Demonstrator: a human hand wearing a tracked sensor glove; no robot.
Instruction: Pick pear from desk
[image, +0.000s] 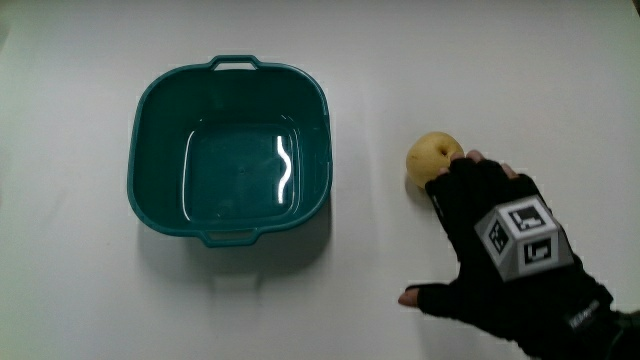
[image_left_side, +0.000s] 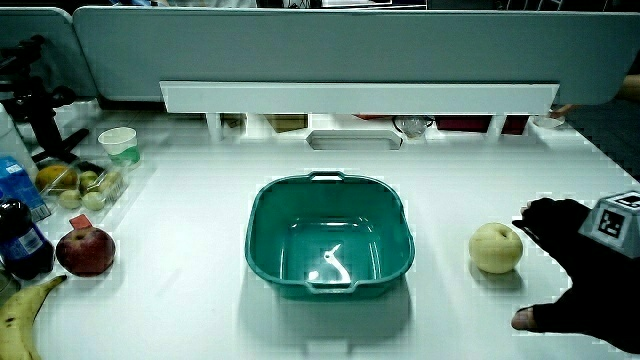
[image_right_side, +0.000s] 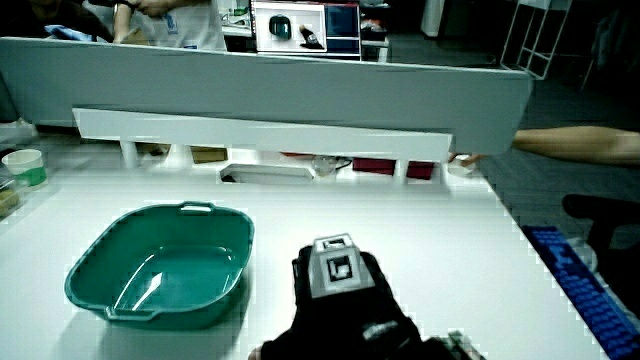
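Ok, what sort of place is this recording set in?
Probably an office desk set up for recording: a white table with a low grey partition, a monitor past it, and props laid out, a teal basin, a pear and other fruit.

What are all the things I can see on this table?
basin: 1, teal, empty, on the table.
pear: 1, pale yellow, beside the basin, at the hand's fingertips.
apple: 1, red, near the table's edge, beside the banana.
banana: 1, yellow, nearer to the person than the apple.
bottle: 1, dark, beside the apple.
cup: 1, white and green, near the partition.
small fruits: several, yellowish, between the cup and the apple; the exact count cannot be told.
partition: 1, grey, farther from the person than the basin.
hand: 1, black glove with a patterned cube, fingers spread, reaching the pear, not yet grasping it.
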